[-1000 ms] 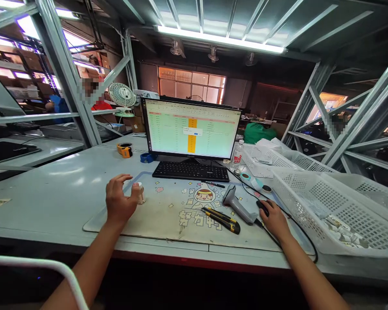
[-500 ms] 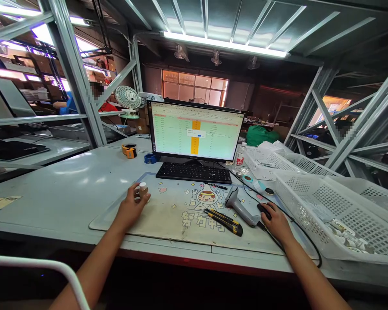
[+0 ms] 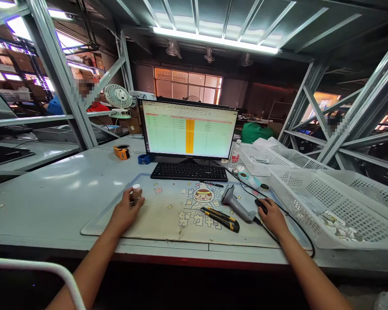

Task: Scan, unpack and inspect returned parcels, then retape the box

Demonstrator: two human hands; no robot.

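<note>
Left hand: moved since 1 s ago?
Yes. Against the keyboard, the left hand has shifted right and lower in view; its fingers are now around the bottle.

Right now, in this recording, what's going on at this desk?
The person's left hand has fingers and thumb around an upright white-capped bottle at the desk mat. The right hand rests on a black mouse. Between the hands lie a utility knife and a grey scanner; the monitor shows a table of rows.
</note>
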